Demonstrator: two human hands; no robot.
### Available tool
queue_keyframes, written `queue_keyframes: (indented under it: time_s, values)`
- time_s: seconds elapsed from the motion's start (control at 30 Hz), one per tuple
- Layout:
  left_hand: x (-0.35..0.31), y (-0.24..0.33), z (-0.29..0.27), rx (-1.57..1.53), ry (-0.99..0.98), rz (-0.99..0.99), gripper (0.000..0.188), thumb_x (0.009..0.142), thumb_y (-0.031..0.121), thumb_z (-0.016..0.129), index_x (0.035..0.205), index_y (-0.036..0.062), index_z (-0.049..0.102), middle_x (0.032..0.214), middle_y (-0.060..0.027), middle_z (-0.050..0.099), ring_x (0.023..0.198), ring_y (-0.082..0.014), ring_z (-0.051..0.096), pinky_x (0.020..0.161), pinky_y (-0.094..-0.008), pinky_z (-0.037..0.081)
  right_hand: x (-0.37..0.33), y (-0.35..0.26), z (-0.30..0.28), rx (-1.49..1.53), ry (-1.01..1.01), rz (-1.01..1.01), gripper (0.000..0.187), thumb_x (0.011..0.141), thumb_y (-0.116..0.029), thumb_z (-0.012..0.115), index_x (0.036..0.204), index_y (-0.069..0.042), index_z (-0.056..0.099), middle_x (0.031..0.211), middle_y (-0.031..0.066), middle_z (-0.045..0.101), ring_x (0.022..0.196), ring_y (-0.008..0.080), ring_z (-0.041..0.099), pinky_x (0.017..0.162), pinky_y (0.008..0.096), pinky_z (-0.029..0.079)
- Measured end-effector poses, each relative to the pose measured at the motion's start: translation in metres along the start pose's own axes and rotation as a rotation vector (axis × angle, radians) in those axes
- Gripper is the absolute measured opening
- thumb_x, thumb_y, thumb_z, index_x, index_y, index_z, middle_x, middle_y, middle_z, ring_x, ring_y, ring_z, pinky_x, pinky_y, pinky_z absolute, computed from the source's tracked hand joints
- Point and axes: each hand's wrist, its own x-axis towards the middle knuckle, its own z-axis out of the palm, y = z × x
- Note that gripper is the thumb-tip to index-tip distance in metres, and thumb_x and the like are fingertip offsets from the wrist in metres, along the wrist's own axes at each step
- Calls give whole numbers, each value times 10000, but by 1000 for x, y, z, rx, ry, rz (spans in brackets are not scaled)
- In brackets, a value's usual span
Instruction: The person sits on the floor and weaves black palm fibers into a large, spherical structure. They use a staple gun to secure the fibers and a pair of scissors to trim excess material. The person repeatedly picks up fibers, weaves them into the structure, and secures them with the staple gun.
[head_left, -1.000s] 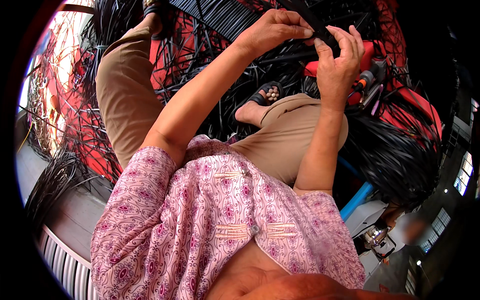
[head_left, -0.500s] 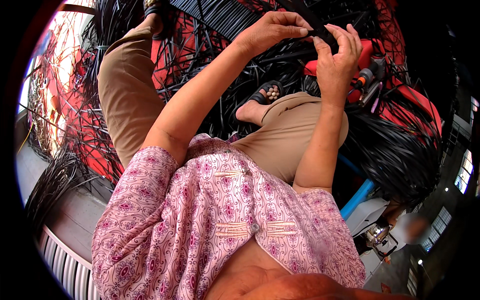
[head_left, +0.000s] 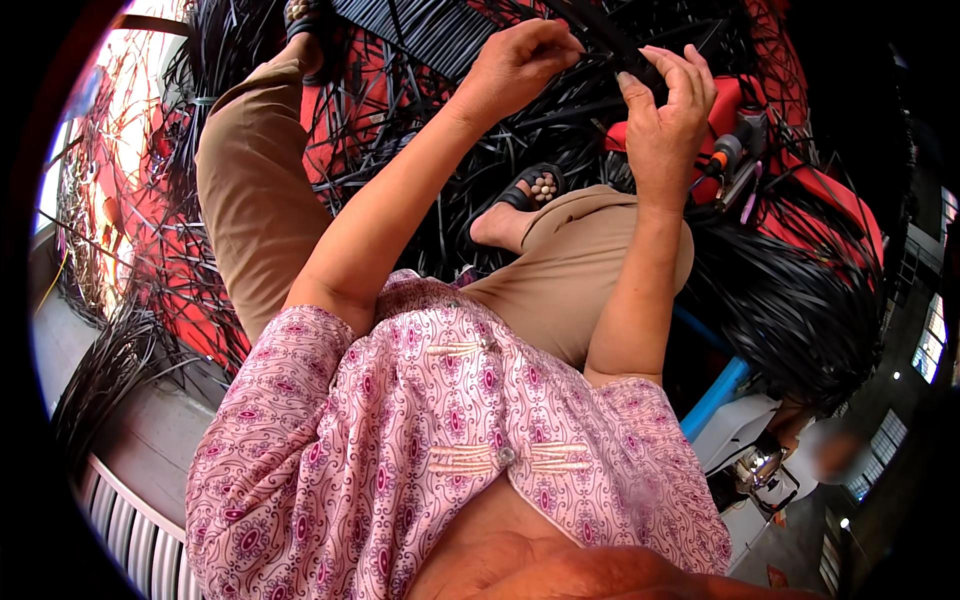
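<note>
Near the top of the head view, my right hand (head_left: pixel 672 115) closes thumb and fingers round a dark black bar (head_left: pixel 605 40) that slants down from the upper edge. My left hand (head_left: pixel 520 65) is to the left of it, apart from the right hand. Its fingers are pinched together; whatever they hold is too dark to make out against the black behind. A panel of woven black strips (head_left: pixel 425 35) lies beyond my left forearm. Loose black strips (head_left: pixel 440 185) are tangled under both hands.
A red cloth (head_left: pixel 335 130) covers the ground beneath the strips. Right of my knee are a thick black strip bundle (head_left: pixel 790 300), a tool with an orange band (head_left: pixel 730 152) and a blue tube (head_left: pixel 715 400). A grey slatted seat (head_left: pixel 130 520) stands at lower left. Another person is at lower right.
My left hand has drawn away to the left from the right hand, its fingers curled in more. The right hand keeps nearly the same place on the bar.
</note>
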Motion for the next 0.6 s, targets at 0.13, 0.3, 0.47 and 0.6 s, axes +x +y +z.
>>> queue_keyframes:
  time_s: [0.13,0.3,0.47,0.6]
  values:
    - [-17,23,-4,-327,13,-92,139,956,115,649,1067,30,658,864,52,606,789,-18,551,710,-182,458,1,0,0,3,5,2,288,768,-52,743,1044,-32,660,1123,96,654,1256,358,457,1056,446,375]
    - [-25,35,30,-677,106,-205,124,941,168,677,968,48,664,841,26,629,774,-57,580,703,-203,468,0,-2,0,-2,0,19,282,771,-51,739,1040,-26,658,1122,100,653,1257,361,456,1057,450,373]
    - [-22,37,42,-684,110,-253,144,939,162,674,977,23,665,802,28,603,740,-61,541,699,-215,454,1,2,1,15,19,-11,285,764,-46,739,1037,-30,659,1117,98,657,1250,361,462,1055,447,374]
    - [-23,32,41,-667,117,-256,170,936,156,676,1028,14,675,795,31,606,740,-58,537,687,-213,449,0,2,0,-12,5,21,272,791,-92,732,1053,-40,676,1145,85,666,1277,332,457,1075,430,364]
